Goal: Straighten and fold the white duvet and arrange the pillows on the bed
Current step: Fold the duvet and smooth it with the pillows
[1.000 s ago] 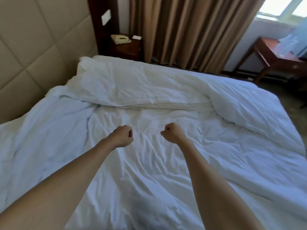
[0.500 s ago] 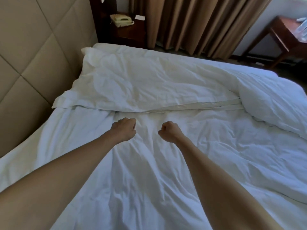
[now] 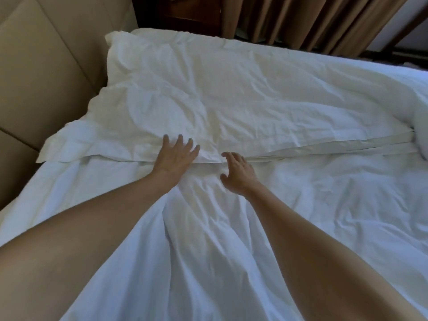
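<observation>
A wrinkled white duvet [image 3: 231,228] covers the near part of the bed. Beyond it lies a folded-over white layer of bedding [image 3: 220,93] with a pillow-like flanged corner at its left end, and its near edge runs across the bed. My left hand [image 3: 176,156] lies with fingers spread on that near edge. My right hand [image 3: 238,172] hovers just to the right, fingers loosely bent, touching the edge at the fingertips and holding nothing. A bunched white mass [image 3: 419,130] sits at the right border.
A padded beige headboard [image 3: 58,66] lines the left side. A dark wooden nightstand [image 3: 180,12] stands beyond the bed's far corner, next to brown curtains [image 3: 312,19]. The bed runs out of view to the right.
Both hands were closed fists over the duvet; they have opened and reached forward to the folded edge. The view has moved closer and tilted down toward the headboard side.
</observation>
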Tool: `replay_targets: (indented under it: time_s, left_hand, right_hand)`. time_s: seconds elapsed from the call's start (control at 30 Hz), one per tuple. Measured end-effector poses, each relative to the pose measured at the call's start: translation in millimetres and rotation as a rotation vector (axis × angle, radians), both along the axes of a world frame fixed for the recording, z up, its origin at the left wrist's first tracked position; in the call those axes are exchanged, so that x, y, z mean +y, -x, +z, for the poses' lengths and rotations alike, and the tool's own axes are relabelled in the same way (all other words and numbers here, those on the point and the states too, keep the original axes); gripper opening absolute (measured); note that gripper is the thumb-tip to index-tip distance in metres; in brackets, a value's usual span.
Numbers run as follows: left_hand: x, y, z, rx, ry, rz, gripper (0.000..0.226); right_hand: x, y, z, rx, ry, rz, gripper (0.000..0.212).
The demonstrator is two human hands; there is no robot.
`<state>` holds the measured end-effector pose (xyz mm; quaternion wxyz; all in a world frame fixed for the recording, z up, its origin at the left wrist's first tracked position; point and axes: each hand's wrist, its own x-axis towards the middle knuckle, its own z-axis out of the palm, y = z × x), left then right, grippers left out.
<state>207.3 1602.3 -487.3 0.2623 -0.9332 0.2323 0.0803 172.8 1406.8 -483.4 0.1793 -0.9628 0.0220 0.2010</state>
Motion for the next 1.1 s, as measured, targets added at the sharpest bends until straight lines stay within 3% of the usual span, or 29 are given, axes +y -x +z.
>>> replay_targets:
  time_s: [0.1, 0.2, 0.3, 0.37, 0.4, 0.43, 0.5, 0.53, 0.63, 0.7, 0.77, 0.87, 0.97, 1.1]
  left_hand:
    - [15.6, -30.0, -15.2, 0.021, 0.079, 0.071, 0.04]
    - [49.8, -41.9, -13.7, 0.111, 0.356, 0.012, 0.024]
    - [83.8, -39.8, -4.2, 0.039, 0.638, -0.094, 0.016]
    - [95.6, -29.1, 2.7, -0.02, 0.703, -0.178, 0.008]
    - [100.5, -24.6, 5.7, -0.044, 0.722, -0.218, 0.011]
    - [104.8, -19.6, 15.0, -0.066, 0.745, -0.241, 0.029]
    - [126.2, -16.7, 34.4, -0.157, 0.796, -0.3, 0.055]
    - [142.3, -17.9, 45.5, -0.235, 0.808, -0.324, 0.055]
    - [190.7, -4.3, 77.1, -0.466, 0.737, -0.302, 0.01]
    - [200.0, 31.4, 81.9, -0.424, 0.706, -0.372, 0.001]
    - [197.5, 82.3, 64.6, -0.247, 0.621, -0.496, 0.013]
    - [200.2, 141.3, 38.6, -0.113, 0.606, -0.273, 0.04]
    - [195.4, 179.6, 40.7, -0.052, 0.676, 0.042, 0.054]
    - [191.4, 248.2, 57.5, -0.026, 0.668, 0.419, 0.06]
  right_hand:
    - [1.0, -21.4, -24.8, -0.005, 0.131, 0.066, 0.087]
    - [0.5, -33.0, -42.3, -0.001, 0.149, 0.027, 0.089]
    - [-6.5, -38.1, -41.4, -0.259, 0.187, -0.076, 0.058]
    - [-10.3, -39.0, -25.9, -0.348, 0.211, -0.102, 0.03]
    - [-8.9, -39.7, -14.1, -0.322, 0.225, -0.085, 0.025]
    - [-5.8, -39.6, 1.3, -0.27, 0.254, -0.042, 0.027]
    - [5.9, -37.1, 38.5, -0.196, 0.234, 0.061, 0.043]
    - [15.7, -34.8, 59.5, -0.206, 0.173, 0.103, 0.048]
    - [52.6, -17.8, 93.5, -0.215, -0.046, 0.118, 0.047]
    - [69.1, 7.0, 78.8, 0.001, -0.069, 0.079, 0.055]
    - [72.3, 36.4, 44.1, 0.273, 0.048, 0.11, 0.061]
    - [72.4, 79.6, 20.8, 0.496, 0.167, 0.15, 0.039]
    - [80.1, 107.6, 20.7, 0.405, 0.128, 0.122, 0.036]
    - [113.2, 137.5, 41.6, 0.288, -0.154, 0.107, 0.039]
